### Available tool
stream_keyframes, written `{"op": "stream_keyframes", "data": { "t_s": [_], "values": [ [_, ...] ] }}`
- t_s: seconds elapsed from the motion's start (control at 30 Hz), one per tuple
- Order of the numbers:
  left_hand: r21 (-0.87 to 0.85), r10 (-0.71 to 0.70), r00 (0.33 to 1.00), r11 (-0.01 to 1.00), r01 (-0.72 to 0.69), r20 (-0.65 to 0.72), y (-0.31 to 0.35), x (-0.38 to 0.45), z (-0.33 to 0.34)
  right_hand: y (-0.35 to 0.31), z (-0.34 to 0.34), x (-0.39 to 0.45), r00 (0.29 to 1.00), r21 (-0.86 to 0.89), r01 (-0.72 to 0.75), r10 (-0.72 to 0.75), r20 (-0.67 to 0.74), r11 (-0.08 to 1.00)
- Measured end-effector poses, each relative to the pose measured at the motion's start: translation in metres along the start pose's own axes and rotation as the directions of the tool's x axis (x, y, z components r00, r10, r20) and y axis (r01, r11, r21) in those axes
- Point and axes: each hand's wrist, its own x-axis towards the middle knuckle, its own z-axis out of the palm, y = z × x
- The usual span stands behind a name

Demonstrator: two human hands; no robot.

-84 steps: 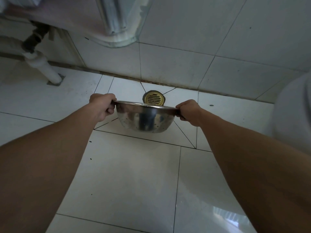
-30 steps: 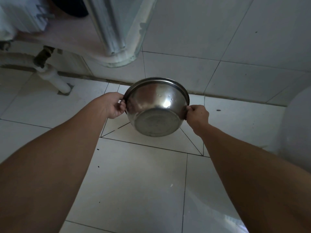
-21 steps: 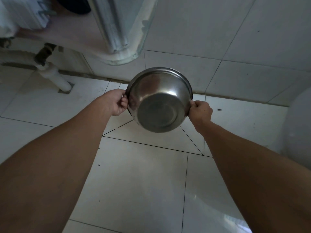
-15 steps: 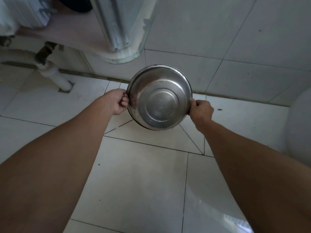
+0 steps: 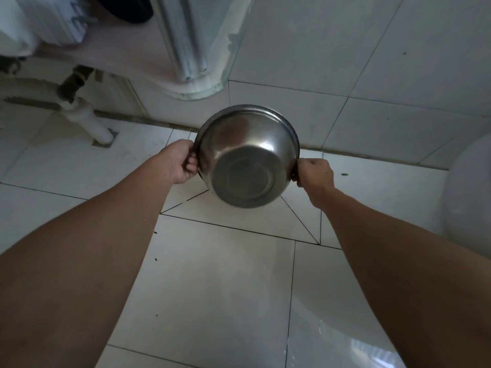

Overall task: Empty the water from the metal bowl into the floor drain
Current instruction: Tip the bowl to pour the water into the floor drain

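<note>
over white floor tiles, two hands, left hand and right hand, grip one upturned metal bowl.

The tipped metal bowl hides the floor drain and its own inside.

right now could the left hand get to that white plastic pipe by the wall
Probably not as things stand: the left hand is clamped on the rim of the round steel bowl, sharing its weight with the right hand. Bare tile leads to the white plastic pipe, which looks a stretch.
</note>
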Motion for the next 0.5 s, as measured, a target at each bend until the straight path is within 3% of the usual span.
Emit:
{"op": "stream_keyframes", "data": {
  "t_s": [0.1, 0.2, 0.5],
  "values": [
    [0.056, 0.009, 1.000, 0.998, -0.008, -0.016, -0.003, -0.001, -0.008, -0.006, -0.003, -0.002, 0.995, 0.140, -0.101, 0.100, 0.015, 0.985],
    [0.147, 0.037, 0.999, 0.988, -0.035, -0.013, -0.010, -0.003, -0.015, -0.009, -0.005, -0.004, 0.993, 0.156, -0.118, 0.116, 0.020, 0.981],
    [0.395, 0.218, 0.971, 0.904, -0.162, -0.101, -0.022, -0.013, -0.023, -0.018, 0.001, -0.012, 0.999, -0.046, -0.030, 0.032, 0.032, 0.998]
  ]
}}
